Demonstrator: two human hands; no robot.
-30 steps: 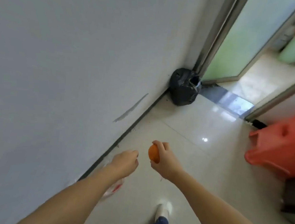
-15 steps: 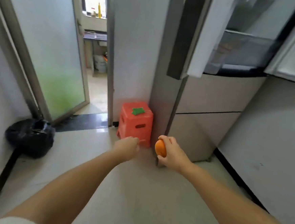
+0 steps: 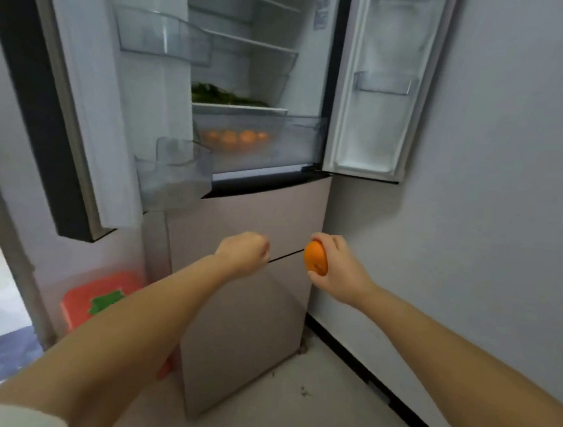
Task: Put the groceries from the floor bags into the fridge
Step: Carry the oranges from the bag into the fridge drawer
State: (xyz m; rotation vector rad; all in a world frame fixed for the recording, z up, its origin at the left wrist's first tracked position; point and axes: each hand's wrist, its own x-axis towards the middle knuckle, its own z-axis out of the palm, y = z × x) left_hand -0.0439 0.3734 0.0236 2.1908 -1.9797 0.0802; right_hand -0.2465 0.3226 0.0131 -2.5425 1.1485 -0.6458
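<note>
- Oranges (image 3: 237, 138) already lie in the fridge's (image 3: 260, 211) clear crisper drawer (image 3: 292, 140), with leafy greens (image 3: 222, 95) on the shelf above, so part of the groceries looks stored
- Right hand (image 3: 338, 268) grips one more orange (image 3: 316, 258), held in front of the closed lower drawers, below the open compartment
- Left hand (image 3: 243, 250) is loosely curled, holding nothing visible
- Both upper doors stand open; this orange likely goes in next
- Floor bags are out of view, so what remains cannot be told
</note>
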